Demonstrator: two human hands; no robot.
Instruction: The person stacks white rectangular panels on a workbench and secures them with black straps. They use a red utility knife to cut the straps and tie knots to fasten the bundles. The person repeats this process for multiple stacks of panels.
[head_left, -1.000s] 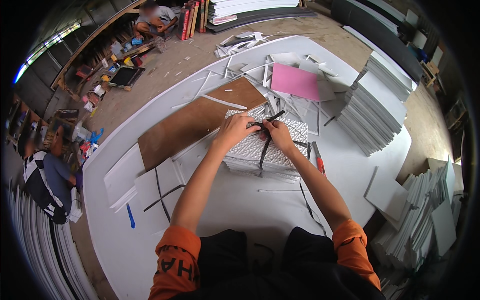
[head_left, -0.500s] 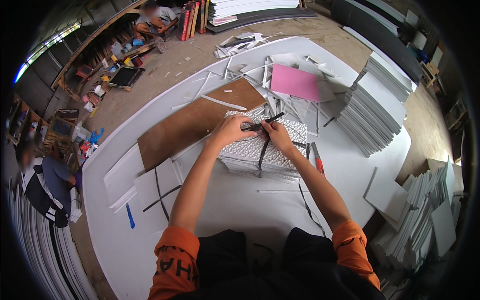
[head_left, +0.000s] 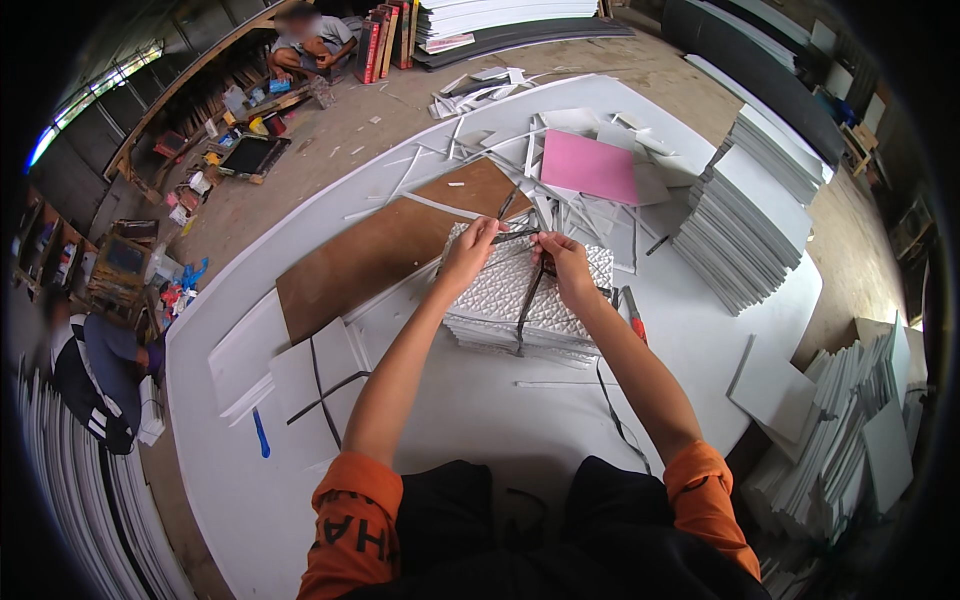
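Note:
A stack of white textured panels (head_left: 500, 290) lies on the white table, with a black strap (head_left: 526, 308) running over its top and down its near side. My left hand (head_left: 470, 258) is closed on one end of the strap above the stack's far left part; a loose tail sticks up beyond the fingers. Slightly to the right, my right hand (head_left: 565, 268) pinches the strap too. A short black length stretches between the two hands. Just right of the stack lies a red-handled cutter knife (head_left: 636, 318).
A brown board (head_left: 350, 258), white offcuts and a pink sheet (head_left: 588, 166) cover the table's far side. Tall panel stacks (head_left: 745, 215) stand at right. A blue cutter (head_left: 261, 432) and a strapped white bundle (head_left: 290, 375) lie at left. Two people crouch beyond the table.
My hands have drawn apart from close together, the left one moving left and slightly away. The strap between them is now stretched out, and its tail points upward.

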